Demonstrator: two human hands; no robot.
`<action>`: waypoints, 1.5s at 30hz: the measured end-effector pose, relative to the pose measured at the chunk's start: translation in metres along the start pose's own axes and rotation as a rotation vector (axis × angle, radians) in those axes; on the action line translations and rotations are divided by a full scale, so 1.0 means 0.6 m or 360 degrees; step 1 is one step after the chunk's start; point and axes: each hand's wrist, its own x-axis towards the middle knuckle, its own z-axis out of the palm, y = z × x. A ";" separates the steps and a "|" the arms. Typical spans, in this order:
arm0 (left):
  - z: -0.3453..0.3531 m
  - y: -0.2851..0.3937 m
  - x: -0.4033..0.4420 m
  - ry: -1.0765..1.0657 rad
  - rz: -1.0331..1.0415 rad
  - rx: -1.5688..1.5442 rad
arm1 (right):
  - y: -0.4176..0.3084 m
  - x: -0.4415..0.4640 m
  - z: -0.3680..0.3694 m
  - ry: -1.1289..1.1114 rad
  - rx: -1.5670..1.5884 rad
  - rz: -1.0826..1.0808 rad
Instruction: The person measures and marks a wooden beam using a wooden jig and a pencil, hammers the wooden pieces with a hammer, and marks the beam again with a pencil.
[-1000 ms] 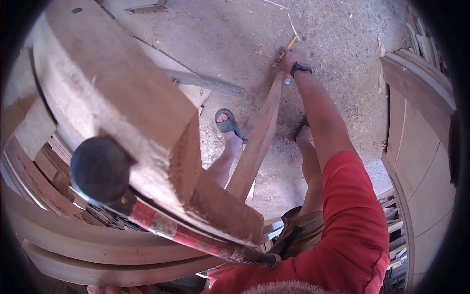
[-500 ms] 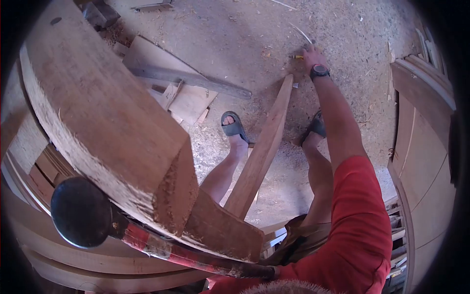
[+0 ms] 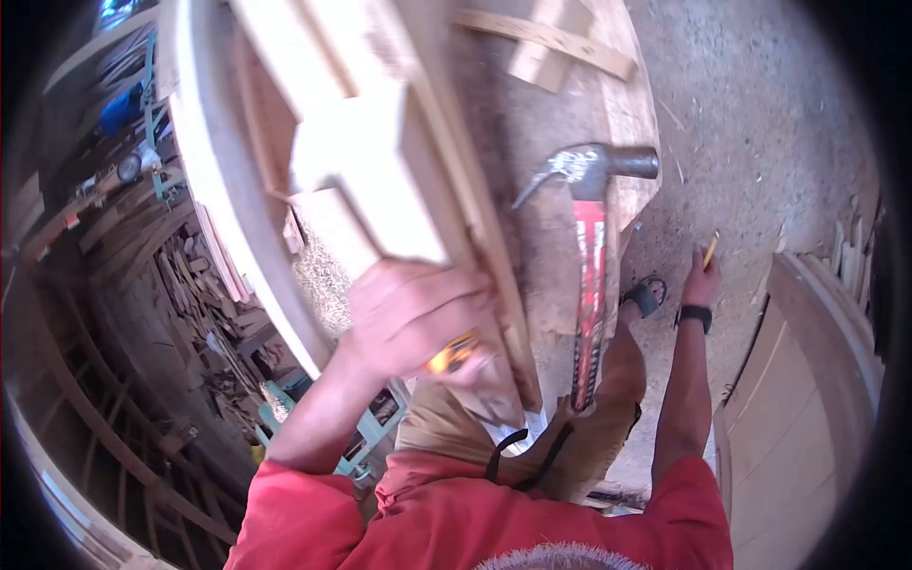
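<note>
My left hand [image 3: 418, 318] is closed round a yellow and black object [image 3: 454, 353], probably a tape measure, and rests at the near end of the pale wooden frame [image 3: 366, 157]. Low at the right, my right hand [image 3: 701, 283] grips a yellow pencil [image 3: 711, 249], its point end up and away from me. Between the two hands a claw hammer [image 3: 589, 256] with a red handle lies on a wide wooden piece [image 3: 551, 247], its head at the far end. Glare washes out part of the frame.
Short wood pieces [image 3: 551, 47] lie crossed at the top. Wood panels [image 3: 788, 380] stand at the right. Offcuts and a pile of scrap wood [image 3: 204, 285] fill the left side, near a blue object [image 3: 121, 111]. My sandalled foot [image 3: 646, 296] is on the concrete floor [image 3: 731, 123].
The view has swung left. My right hand has come up from the floor with the yellow pencil. My left hand, mostly out of sight before, now shows at the frame with the yellow and black object.
</note>
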 end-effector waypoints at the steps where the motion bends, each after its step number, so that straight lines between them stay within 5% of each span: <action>1: 0.005 0.003 0.008 0.0205 0.0050 -0.0007 | -0.040 -0.007 -0.042 0.0011 -0.0005 -0.0046; 3: -0.001 0.006 0.008 0.0195 0.0042 -0.0012 | -0.108 -0.027 -0.129 0.0056 0.0863 0.0890; 4: 0.002 0.004 0.009 0.0219 0.0058 -0.0050 | -0.152 -0.032 -0.170 0.0087 0.0835 0.0857; 6: 0.007 -0.002 0.010 0.0291 0.0087 -0.0136 | -0.249 -0.058 -0.245 0.0069 0.1815 0.0699; 11: -0.002 -0.010 0.004 0.0248 0.0132 -0.0315 | -0.592 -0.189 -0.308 0.0525 0.1724 0.0284; 13: 0.003 -0.014 0.007 0.0330 0.0171 -0.0355 | -0.656 -0.223 -0.312 0.0071 0.1677 -0.0041; 18: 0.001 -0.015 0.000 0.0420 0.0183 -0.0447 | -0.893 -0.266 -0.228 -0.0126 0.1260 -0.0333; 25: 0.002 -0.019 0.004 0.0429 0.0160 -0.0443 | -0.997 -0.190 -0.144 -0.0632 0.0894 -0.0798; 29: 0.002 -0.016 0.003 0.0398 0.0154 -0.0464 | -1.012 -0.170 -0.121 -0.0827 0.0838 -0.0703; 45: 0.003 -0.018 0.002 0.0419 0.0165 -0.0542 | -1.020 -0.174 -0.098 -0.0775 0.0702 -0.0638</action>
